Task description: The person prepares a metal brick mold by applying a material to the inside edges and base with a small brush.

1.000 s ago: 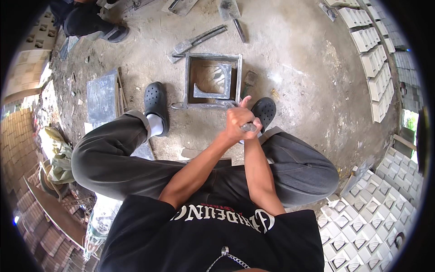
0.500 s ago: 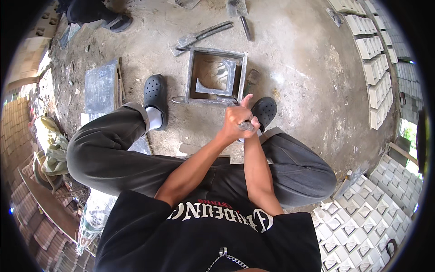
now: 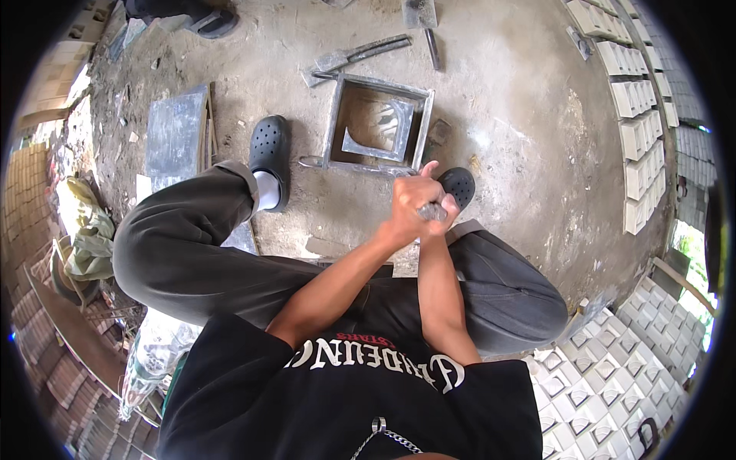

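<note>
At centre, likely for steadiness, the left hand [image 3: 410,202] clasps a grey blunt-ended rod [image 3: 431,211] against the right hand [image 3: 451,204], whose grip I cannot tell; upper centre, a square grey metal-looking frame [image 3: 333,123] sits between black rubbery clogs [image 3: 270,153], presumably for reach.

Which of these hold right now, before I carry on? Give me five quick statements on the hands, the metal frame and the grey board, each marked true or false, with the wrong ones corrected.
1. The bare left hand and bare right hand meet at one grey, rounded-ended object. True.
2. Those hands are held wide apart. False: they are clasped together.
3. A grey, curved-edged plate lies inside the square grey metal frame. True.
4. That frame is covered over. False: its top is open.
5. A flat, grey rectangular board lies left of the black, perforated left clog. True.
</note>
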